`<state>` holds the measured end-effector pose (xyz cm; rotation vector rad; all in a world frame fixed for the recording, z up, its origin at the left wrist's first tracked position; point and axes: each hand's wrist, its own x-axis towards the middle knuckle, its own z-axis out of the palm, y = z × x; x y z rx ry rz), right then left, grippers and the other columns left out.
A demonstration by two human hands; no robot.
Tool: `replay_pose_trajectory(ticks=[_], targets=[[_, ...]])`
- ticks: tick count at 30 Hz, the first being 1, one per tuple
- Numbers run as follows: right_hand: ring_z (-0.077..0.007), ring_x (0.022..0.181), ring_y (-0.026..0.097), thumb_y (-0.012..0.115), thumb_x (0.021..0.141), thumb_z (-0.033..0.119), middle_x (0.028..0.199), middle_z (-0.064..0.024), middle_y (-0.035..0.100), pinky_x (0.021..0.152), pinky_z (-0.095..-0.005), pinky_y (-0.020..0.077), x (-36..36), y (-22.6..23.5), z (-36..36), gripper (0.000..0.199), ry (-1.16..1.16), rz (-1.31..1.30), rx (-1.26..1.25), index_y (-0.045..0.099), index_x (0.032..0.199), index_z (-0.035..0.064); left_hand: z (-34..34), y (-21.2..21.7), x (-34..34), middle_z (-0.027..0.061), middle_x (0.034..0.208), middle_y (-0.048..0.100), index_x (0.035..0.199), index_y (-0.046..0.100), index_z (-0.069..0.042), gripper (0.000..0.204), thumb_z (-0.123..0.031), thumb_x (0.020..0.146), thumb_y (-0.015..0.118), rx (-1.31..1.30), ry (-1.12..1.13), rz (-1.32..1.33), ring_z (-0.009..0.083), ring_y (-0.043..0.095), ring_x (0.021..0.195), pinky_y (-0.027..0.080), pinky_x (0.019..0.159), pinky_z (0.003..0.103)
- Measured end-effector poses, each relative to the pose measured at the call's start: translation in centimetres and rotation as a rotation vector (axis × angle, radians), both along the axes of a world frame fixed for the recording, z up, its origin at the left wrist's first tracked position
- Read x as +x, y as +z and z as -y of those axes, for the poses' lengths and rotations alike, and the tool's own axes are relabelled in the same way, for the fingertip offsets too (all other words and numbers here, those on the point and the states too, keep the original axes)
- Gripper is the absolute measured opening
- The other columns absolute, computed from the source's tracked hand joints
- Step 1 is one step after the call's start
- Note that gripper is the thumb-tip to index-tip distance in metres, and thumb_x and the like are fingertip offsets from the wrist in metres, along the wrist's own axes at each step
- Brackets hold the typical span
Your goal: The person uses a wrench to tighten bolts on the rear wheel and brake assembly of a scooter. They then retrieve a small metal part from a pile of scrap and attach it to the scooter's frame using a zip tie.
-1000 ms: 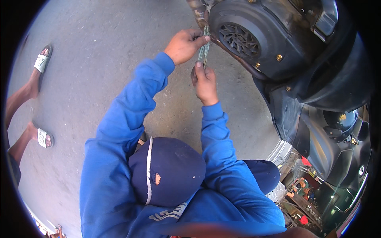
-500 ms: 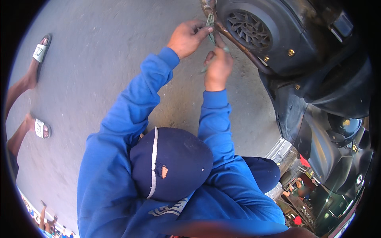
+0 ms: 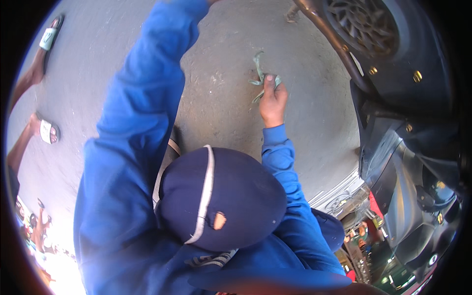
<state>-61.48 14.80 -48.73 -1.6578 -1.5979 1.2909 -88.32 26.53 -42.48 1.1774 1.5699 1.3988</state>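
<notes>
My right hand [image 3: 273, 104] is closed on a thin, crumpled pale green strip of rag [image 3: 257, 66], pinched between thumb and fingers. Loose ends of the rag stick out past the fingertips, over the grey ground. My left arm [image 3: 147, 73], in a blue sleeve, stretches away past the top edge of the picture. Only a sliver of skin at its cuff shows there, so the left hand and anything in it are hidden. To the right of my right hand runs a brownish metal pipe [image 3: 334, 42] alongside a black motorcycle [image 3: 408, 93].
A round vented cover [image 3: 362, 27] and gold bolts [image 3: 417, 76] are on the motorcycle's side. At the left, a bystander's feet wear slide sandals [image 3: 48, 38]. My bent knee [image 3: 236, 196], in torn dark blue trousers, is close in front. Cluttered parts [image 3: 359, 246] lie at lower right.
My right hand has come away from the pipe with the rag and drawn back toward me. My left hand has let go of the rag and reached forward beyond the picture. The view has shifted.
</notes>
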Motion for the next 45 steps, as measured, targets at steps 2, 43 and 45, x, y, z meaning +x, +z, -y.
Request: replay_pose_trajectory(ticks=[2,43,45], targets=[[-0.0072,0.058,0.044,0.047,0.099,0.044,0.066,0.0019,0.052,0.049,-0.0266,0.0346,-0.6,1.0,-1.5,0.048,0.065,-0.12,0.066,0.067,0.102,-0.0001,3.0,-0.7,1.0,0.0091,0.083,0.067,0.102,0.067,-0.002,0.036,-0.035,0.088,0.064,-0.018,-0.066,-0.1,0.0171,0.059,0.074,0.048,0.07,0.032],[-0.0069,0.049,0.033,0.045,0.1,0.03,0.061,0.0021,0.037,0.046,-0.0231,0.0266,-7.1,9.0,-8.7,0.031,-0.062,-0.351,-0.068,0.054,0.093,0.0018,0.5,2.0,1.3,0.0257,0.083,0.066,0.092,0.069,0.0,0.03,-0.028,0.085,0.06,-0.048,-0.004,-0.244,0.0402,0.065,0.079,0.051,0.073,0.046],[-0.0083,0.047,0.033,0.042,0.1,0.032,0.06,0.0013,0.037,0.046,-0.0243,0.0267,-8.5,9.1,-9.7,0.033,-0.097,-0.362,-0.137,0.053,0.091,0.0022,-0.3,2.4,1.8,0.0294,0.085,0.063,0.093,0.068,-0.001,0.031,-0.029,0.084,0.057,-0.017,0.078,-0.163,0.0459,0.061,0.085,0.049,0.076,0.05]])
